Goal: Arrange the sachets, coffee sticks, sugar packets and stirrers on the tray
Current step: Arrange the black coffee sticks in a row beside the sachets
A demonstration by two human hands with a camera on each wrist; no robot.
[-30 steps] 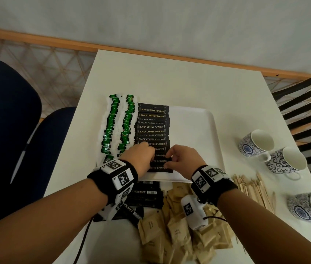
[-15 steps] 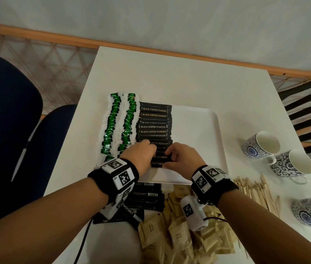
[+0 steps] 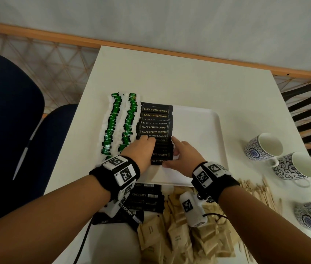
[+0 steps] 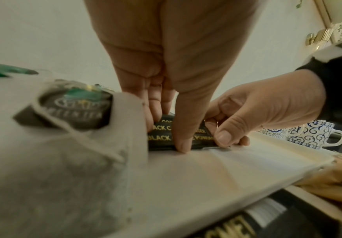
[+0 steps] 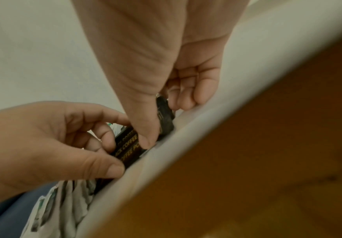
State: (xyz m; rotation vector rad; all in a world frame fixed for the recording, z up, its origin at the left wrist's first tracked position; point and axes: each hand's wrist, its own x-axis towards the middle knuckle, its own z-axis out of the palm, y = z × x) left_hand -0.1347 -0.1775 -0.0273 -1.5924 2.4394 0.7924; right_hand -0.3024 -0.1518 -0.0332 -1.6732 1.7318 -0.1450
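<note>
Head view, left to right. Centre-left of frame: two columns of green sachets [image 3: 119,126] lie along the left side of the white tray [image 3: 204,130]. Just right of them, one column of black coffee sticks [image 3: 155,121], overlapped like shingles, runs down the tray toward me.

Step in hand, as I judge it: squaring the near end of the coffee-stick column. My left hand [image 3: 141,151] lies on the lowest sticks, grip narrow, thumb and fingers curled onto their left ends. My right hand [image 3: 184,154] meets it from the right, grip narrow too, thumb and fingers pinching the right ends of the same sticks. Both wrist views confirm contact on the sticks.

Lower centre, off the tray on the table [image 3: 170,77]: more dark sticks [image 3: 145,199], a heap of brown sugar packets [image 3: 179,239], then wooden stirrers [image 3: 259,191] at lower right, with cups [image 3: 263,147] beyond.

Next move, my estimate: release the aligned sticks without dragging them, then fetch the remaining dark sticks. The tray's right half is free for packets and stirrers.
</note>
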